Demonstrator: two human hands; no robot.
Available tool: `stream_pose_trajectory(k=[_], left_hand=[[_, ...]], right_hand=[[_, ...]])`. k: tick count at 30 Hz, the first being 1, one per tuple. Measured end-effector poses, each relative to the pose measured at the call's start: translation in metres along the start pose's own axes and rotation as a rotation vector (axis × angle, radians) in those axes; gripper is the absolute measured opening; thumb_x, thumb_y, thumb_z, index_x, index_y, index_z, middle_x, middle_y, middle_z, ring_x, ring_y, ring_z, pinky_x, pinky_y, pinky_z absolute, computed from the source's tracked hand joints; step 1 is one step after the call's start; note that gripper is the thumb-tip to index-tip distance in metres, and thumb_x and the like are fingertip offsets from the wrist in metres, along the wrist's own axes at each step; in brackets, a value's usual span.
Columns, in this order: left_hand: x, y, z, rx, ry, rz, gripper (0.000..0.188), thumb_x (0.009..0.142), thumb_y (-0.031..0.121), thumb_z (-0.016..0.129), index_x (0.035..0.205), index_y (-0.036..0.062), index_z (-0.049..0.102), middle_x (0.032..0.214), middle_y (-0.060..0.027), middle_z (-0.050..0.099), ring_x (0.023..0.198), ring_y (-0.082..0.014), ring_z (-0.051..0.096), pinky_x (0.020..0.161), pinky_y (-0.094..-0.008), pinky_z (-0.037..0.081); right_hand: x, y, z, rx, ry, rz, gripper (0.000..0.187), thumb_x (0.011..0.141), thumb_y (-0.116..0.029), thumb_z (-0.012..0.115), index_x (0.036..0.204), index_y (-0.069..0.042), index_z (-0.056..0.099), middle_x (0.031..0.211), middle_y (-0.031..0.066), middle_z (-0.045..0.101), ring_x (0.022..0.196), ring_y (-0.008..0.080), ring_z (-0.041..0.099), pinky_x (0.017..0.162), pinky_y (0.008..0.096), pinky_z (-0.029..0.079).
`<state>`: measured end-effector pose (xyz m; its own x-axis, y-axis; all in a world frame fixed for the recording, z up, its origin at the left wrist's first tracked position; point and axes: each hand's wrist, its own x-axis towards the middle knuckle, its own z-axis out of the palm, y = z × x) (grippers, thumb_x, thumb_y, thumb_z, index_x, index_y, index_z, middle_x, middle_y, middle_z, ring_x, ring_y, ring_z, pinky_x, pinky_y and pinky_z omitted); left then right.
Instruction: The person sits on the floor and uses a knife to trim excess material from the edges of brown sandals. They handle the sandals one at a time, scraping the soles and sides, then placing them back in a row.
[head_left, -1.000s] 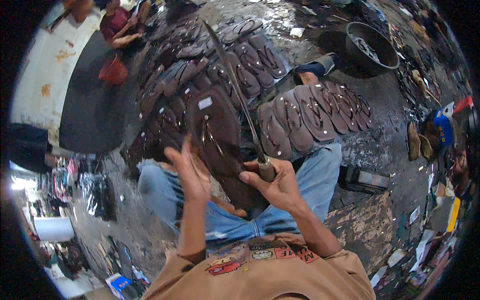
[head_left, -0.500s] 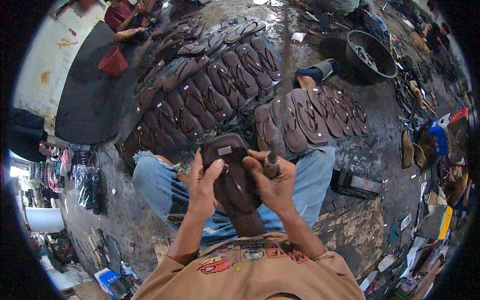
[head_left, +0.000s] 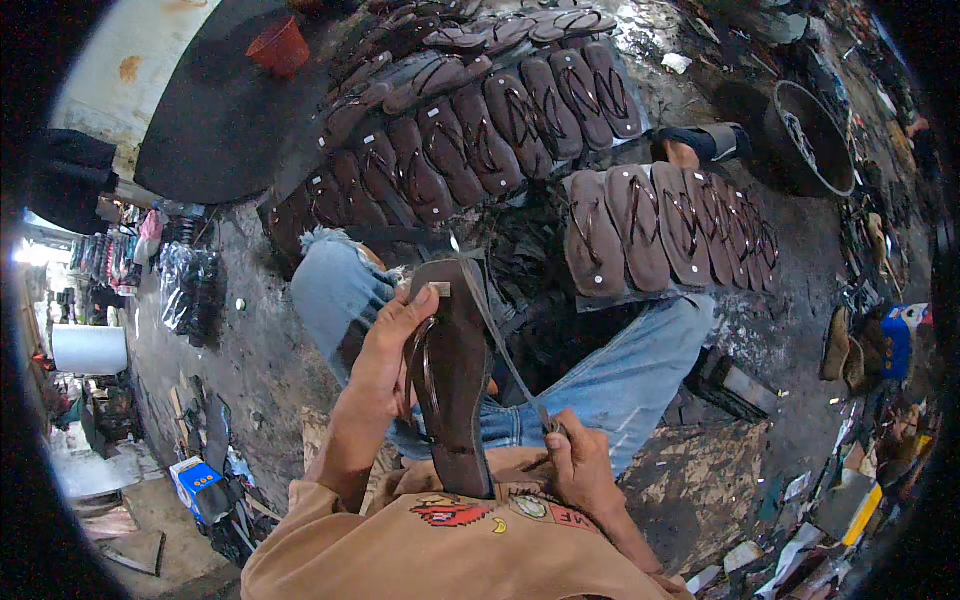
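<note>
My left hand (head_left: 388,345) grips a dark brown flip-flop sandal (head_left: 455,385) by its upper left side, thumb on top near a small pale label. The sandal stands lengthwise before my chest, one end against my shirt, its glossy straps on the left. A thin grey strip (head_left: 510,362) curves from the sandal's far end down along its right side. My right hand (head_left: 583,465) is closed on the strip's lower end, apart from the sandal. Whether it also holds a tool is hidden.
Rows of brown sandals (head_left: 465,140) lie ahead, with another group (head_left: 650,225) at the right. A dark basin (head_left: 815,140) stands far right and a red bucket (head_left: 278,48) far left. My knees in torn jeans (head_left: 640,370) flank the work. A dark block (head_left: 735,385) lies beside my right knee.
My right hand has moved from the sandal's side down and right, drawing out the strip. The handled tool seen in it before no longer shows. The view has shifted, showing the scene lower.
</note>
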<state>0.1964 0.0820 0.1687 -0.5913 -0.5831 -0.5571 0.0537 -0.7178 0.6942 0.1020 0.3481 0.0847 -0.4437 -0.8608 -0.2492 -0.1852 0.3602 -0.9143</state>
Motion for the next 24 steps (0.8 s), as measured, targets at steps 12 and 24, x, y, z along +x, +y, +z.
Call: stream_pose_trajectory(k=[12, 24], left_hand=[[-0.001, -0.005, 0.009, 0.315, 0.117, 0.139, 0.038, 0.1, 0.025, 0.067, 0.131, 0.0041, 0.06, 0.115, -0.0082, 0.072, 0.095, -0.0175, 0.074, 0.081, -0.0325, 0.062], [0.019, 0.065, 0.04, 0.611, -0.082, 0.257, 0.049, 0.09, 0.023, 0.079, 0.129, 0.0012, 0.062, 0.115, -0.0053, 0.07, 0.103, -0.012, 0.064, 0.089, -0.0289, 0.051]], right_hand=[[0.118, -0.038, -0.023, 0.005, 0.094, -0.18, 0.028, 0.102, -0.035, 0.058, 0.105, -0.007, 0.061, 0.073, 0.0247, 0.064, 0.071, 0.0482, 0.063, 0.06, 0.0559, 0.045], [0.237, -0.04, -0.047, 0.273, 0.327, -0.302, 0.039, 0.109, -0.035, 0.047, 0.104, 0.001, 0.06, 0.085, 0.0183, 0.064, 0.072, 0.0239, 0.058, 0.07, 0.0413, 0.048]])
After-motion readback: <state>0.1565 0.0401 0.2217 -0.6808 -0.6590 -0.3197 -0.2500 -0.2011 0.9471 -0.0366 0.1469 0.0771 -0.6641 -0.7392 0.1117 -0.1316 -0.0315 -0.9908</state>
